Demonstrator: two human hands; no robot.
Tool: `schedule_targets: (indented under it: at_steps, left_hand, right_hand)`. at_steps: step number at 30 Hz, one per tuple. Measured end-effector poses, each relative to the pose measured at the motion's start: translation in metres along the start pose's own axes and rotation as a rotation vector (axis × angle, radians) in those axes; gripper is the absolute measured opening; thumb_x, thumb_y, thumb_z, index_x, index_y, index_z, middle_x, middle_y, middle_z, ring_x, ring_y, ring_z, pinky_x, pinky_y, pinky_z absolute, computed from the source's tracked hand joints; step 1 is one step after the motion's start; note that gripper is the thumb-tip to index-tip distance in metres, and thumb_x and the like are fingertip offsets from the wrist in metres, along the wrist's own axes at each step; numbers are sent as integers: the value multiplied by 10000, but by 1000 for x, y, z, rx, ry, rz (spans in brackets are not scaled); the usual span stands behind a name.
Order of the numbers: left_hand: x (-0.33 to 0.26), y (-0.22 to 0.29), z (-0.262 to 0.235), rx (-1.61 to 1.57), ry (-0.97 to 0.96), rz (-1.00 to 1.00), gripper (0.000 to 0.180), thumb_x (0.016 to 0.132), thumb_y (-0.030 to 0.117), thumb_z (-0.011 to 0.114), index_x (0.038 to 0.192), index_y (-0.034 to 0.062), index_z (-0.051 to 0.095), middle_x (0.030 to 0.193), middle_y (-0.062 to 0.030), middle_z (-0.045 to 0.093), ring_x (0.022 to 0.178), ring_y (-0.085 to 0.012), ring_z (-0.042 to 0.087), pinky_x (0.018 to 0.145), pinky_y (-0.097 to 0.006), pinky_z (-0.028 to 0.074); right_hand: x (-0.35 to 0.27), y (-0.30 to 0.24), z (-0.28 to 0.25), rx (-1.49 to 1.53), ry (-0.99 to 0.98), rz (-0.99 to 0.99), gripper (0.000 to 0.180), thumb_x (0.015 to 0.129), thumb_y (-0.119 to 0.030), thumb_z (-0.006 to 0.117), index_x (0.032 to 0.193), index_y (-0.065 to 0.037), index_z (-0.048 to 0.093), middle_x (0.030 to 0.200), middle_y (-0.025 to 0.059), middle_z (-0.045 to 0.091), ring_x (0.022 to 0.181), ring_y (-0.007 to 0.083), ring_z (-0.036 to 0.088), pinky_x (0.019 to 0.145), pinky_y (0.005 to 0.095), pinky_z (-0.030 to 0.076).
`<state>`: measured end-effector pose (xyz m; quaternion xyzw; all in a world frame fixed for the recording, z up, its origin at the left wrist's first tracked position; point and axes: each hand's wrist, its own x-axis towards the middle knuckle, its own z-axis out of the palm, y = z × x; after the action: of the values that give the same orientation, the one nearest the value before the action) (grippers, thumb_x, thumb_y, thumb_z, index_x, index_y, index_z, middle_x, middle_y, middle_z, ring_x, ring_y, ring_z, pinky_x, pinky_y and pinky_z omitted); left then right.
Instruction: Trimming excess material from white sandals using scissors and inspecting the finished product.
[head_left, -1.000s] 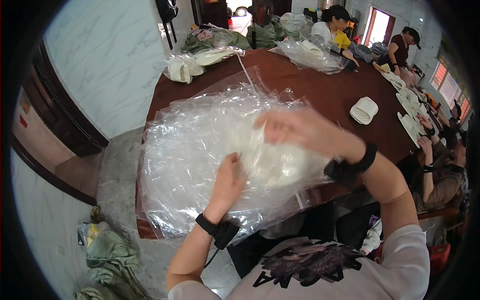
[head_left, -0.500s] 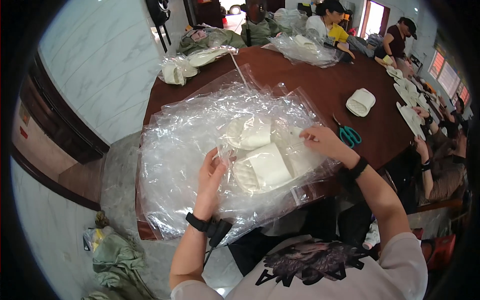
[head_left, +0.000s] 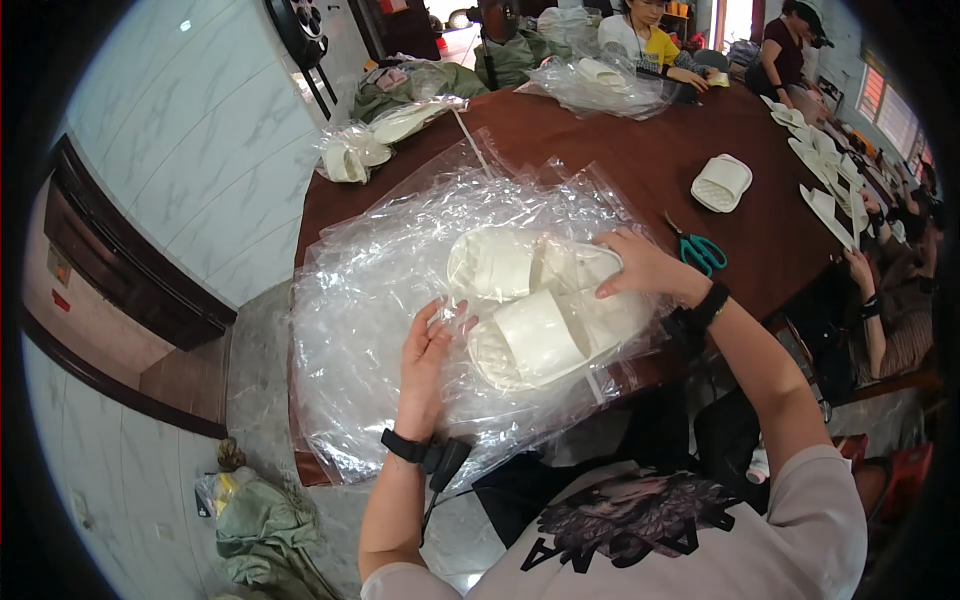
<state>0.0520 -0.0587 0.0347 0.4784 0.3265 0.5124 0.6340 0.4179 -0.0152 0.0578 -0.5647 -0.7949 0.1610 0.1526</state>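
Two cream slippers lie side by side, the far slipper (head_left: 500,262) and the near slipper (head_left: 540,335), at least partly inside a clear plastic bag (head_left: 455,318). They rest on a wide pile of clear plastic bags (head_left: 360,330). My right hand (head_left: 650,265) grips the heel end of the far slipper, thumb and fingers around it; I cannot tell whether film lies between. At the straps' side, my left hand (head_left: 425,355) has its fingers curled at the bag's edge, pinching the film.
Teal-handled scissors (head_left: 700,252) and a single cream slipper (head_left: 721,184) lie right on the brown table (head_left: 560,140). Bagged slippers (head_left: 350,155) sit at the far left, another bagged pair (head_left: 600,80) at the far edge. Other people work along the right, beside more slippers (head_left: 825,215).
My right hand has moved from the bag's right part onto the far slipper's heel. My left hand stays at the bag's edge. The view has shifted slightly.
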Motion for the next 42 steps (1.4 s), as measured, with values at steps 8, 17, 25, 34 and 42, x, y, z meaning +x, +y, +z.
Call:
schedule_targets:
  at_steps: [8, 17, 25, 34, 42]
  left_hand:
    - [2, -4, -5, -48, -44, 26, 507, 1003, 94, 491, 1474, 13, 323, 1436, -170, 504, 1300, -309, 525, 1050, -397, 474]
    - [4, -15, -11, -59, 8, 11, 454, 1017, 65, 457, 1453, 8, 348, 1390, -152, 531, 1255, -289, 563, 1023, -381, 502]
    - [6, -14, -9, -51, 5, 2, 443, 1019, 54, 446, 1450, -1, 360, 1385, -150, 538, 1245, -281, 573, 1012, -370, 509]
    - [2, 4, 2, -92, 13, -56, 478, 1025, 132, 494, 1468, 15, 361, 1404, -149, 524, 1233, -280, 578, 1019, -384, 502]
    - [0, 2, 2, 270, 29, 11, 473, 1006, 113, 547, 1447, 10, 412, 1324, -160, 579, 1202, -251, 592, 1009, -325, 475]
  right_hand:
    - [-34, -13, 2, 49, -10, -113, 993, 662, -296, 836, 1493, -49, 352, 1282, 212, 499, 1236, 383, 486, 1051, 408, 382]
    - [-47, -52, -4, 17, 163, -52, 1061, 666, -202, 836, 1549, -106, 257, 1364, 205, 431, 1243, 402, 460, 1029, 441, 414]
    - [-61, -11, 16, 830, 132, 172, 986, 722, -119, 805, 1548, -104, 266, 1340, 110, 478, 1201, 183, 495, 993, 350, 432]
    - [-50, -33, 12, 737, -89, -7, 902, 734, -130, 798, 1498, -44, 327, 1403, 150, 500, 1302, 230, 461, 1097, 347, 362]
    - [-47, -35, -16, 869, 97, 94, 829, 733, -105, 779, 1457, -27, 383, 1357, 133, 527, 1290, 221, 474, 1094, 338, 368]
